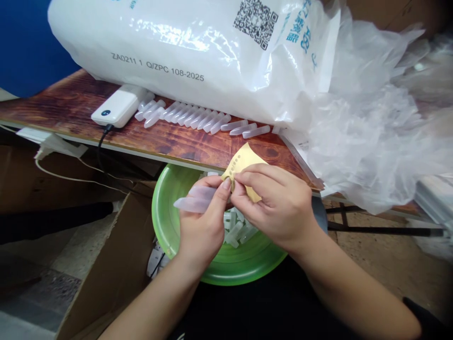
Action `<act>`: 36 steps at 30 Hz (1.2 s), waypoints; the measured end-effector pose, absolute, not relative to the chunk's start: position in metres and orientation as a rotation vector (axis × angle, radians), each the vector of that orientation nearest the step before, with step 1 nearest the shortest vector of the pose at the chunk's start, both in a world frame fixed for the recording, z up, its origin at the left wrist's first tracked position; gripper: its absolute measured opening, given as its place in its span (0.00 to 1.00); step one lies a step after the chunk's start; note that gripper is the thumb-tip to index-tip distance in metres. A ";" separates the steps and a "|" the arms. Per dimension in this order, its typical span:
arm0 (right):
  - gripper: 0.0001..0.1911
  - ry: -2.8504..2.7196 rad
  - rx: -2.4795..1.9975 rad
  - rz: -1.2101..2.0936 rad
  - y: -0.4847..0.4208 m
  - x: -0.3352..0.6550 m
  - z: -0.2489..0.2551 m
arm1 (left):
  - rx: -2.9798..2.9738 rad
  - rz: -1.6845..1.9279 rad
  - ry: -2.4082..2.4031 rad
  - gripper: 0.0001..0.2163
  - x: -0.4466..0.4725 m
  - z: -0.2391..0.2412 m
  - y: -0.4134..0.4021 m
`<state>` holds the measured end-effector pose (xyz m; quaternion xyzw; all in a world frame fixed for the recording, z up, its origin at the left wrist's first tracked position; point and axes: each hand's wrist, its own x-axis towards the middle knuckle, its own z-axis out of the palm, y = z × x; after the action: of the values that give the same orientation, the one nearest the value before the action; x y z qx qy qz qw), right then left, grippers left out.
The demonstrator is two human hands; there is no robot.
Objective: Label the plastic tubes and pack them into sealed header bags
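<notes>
My left hand (pixel 203 231) is closed around a pair of translucent, pointed plastic tubes (pixel 192 204), which stick out to the left past my fingers. Its thumb presses at the lower corner of a yellow sheet (pixel 247 158) with a row of small dark round spots. My right hand (pixel 279 200) pinches the same sheet near that corner, with fingertips close to my left thumb. What lies right between the fingertips is too small to make out. Beneath both hands is a green basin (pixel 161 236) containing several translucent plastic pieces (pixel 235 231).
Along the wooden table (pixel 170 144) runs a row of similar tubes (pixel 198 117), beside a white power bank (pixel 118 106) with a black cable. A large white printed bag (pixel 159 42) lies behind, crumpled clear plastic (pixel 371 137) at right. A cardboard box (pixel 109 255) stands lower left.
</notes>
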<state>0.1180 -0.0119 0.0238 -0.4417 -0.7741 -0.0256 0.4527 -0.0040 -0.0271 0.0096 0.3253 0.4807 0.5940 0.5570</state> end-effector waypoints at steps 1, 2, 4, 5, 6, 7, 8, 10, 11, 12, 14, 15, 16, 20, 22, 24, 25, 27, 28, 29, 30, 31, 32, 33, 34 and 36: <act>0.09 -1.903 -1.089 -0.068 -0.012 0.118 0.024 | 0.761 1.404 1.131 0.07 -0.004 0.010 -0.027; 0.09 -1.895 -1.089 -0.068 -0.011 0.119 0.024 | 0.754 1.407 1.124 0.07 -0.003 0.011 -0.027; 0.08 -1.878 -1.091 -0.042 -0.010 0.119 0.024 | 0.746 1.414 1.099 0.06 -0.003 0.012 -0.026; 0.08 -1.867 -1.088 -0.012 -0.010 0.119 0.025 | 0.746 1.415 1.085 0.06 -0.003 0.012 -0.026; 0.07 -1.851 -1.085 0.023 -0.009 0.119 0.027 | 0.747 1.416 1.071 0.06 -0.003 0.012 -0.026; 0.07 -1.832 -1.083 0.060 -0.009 0.119 0.028 | 0.749 1.414 1.061 0.06 -0.003 0.012 -0.025; 0.07 -1.813 -1.083 0.097 -0.009 0.119 0.029 | 0.748 1.412 1.057 0.06 -0.003 0.012 -0.025; 0.07 -1.768 -1.088 0.162 -0.008 0.118 0.032 | 0.741 1.405 1.057 0.06 -0.004 0.012 -0.025; 0.07 -1.742 -1.093 0.195 -0.008 0.117 0.032 | 0.734 1.402 1.055 0.06 -0.005 0.012 -0.024; 0.07 -1.711 -1.099 0.231 -0.008 0.116 0.032 | 0.724 1.394 1.053 0.06 -0.005 0.012 -0.024; 0.07 -1.638 -1.115 0.312 -0.007 0.115 0.030 | 0.694 1.376 1.044 0.06 -0.007 0.013 -0.024; 0.07 -1.599 -1.126 0.352 -0.006 0.114 0.029 | 0.675 1.358 1.036 0.06 -0.007 0.013 -0.023; 0.07 -1.560 -1.140 0.388 -0.005 0.114 0.027 | 0.655 1.334 1.027 0.06 -0.008 0.014 -0.022; 0.06 -1.425 -1.177 0.429 -0.004 0.118 0.026 | 0.523 1.214 0.955 0.05 -0.010 0.019 -0.016; 0.07 -1.425 -1.136 0.322 -0.011 0.123 0.032 | 0.392 1.156 0.902 0.04 -0.012 0.022 -0.012; 0.09 -1.570 -1.034 0.176 -0.023 0.127 0.039 | 0.244 1.088 0.838 0.05 -0.014 0.025 -0.008; 0.12 -1.691 -0.967 0.119 -0.030 0.128 0.041 | 0.179 1.048 0.804 0.06 -0.014 0.027 -0.006; 0.15 -1.913 -0.855 0.051 -0.041 0.129 0.041 | 0.088 0.978 0.750 0.08 -0.015 0.030 -0.004; 0.15 -1.976 -0.818 0.037 -0.044 0.128 0.038 | 0.072 0.954 0.736 0.09 -0.015 0.031 -0.003; 0.14 -1.994 -0.801 0.025 -0.045 0.127 0.033 | 0.074 0.944 0.735 0.10 -0.014 0.032 -0.004; 0.13 -1.968 -0.803 0.009 -0.044 0.126 0.027 | 0.086 0.951 0.740 0.10 -0.014 0.033 -0.004; 0.12 -1.925 -0.811 -0.006 -0.041 0.124 0.021 | 0.099 0.969 0.745 0.10 -0.013 0.033 -0.005; 0.11 -1.883 -0.819 -0.018 -0.037 0.124 0.015 | 0.107 0.989 0.744 0.11 -0.012 0.034 -0.005; 0.11 -1.848 -0.821 -0.034 -0.032 0.123 0.010 | 0.105 1.004 0.736 0.11 -0.011 0.034 -0.006; 0.11 -1.825 -0.815 -0.053 -0.028 0.123 0.006 | 0.093 1.013 0.720 0.11 -0.010 0.035 -0.007; 0.12 -1.831 -0.783 -0.100 -0.020 0.124 0.001 | 0.063 1.005 0.675 0.13 -0.009 0.037 -0.008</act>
<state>0.1241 -0.0202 0.0010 -0.3299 -0.7713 -0.0419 0.5427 -0.0088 -0.0076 0.0366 0.0297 0.3174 0.4724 0.8217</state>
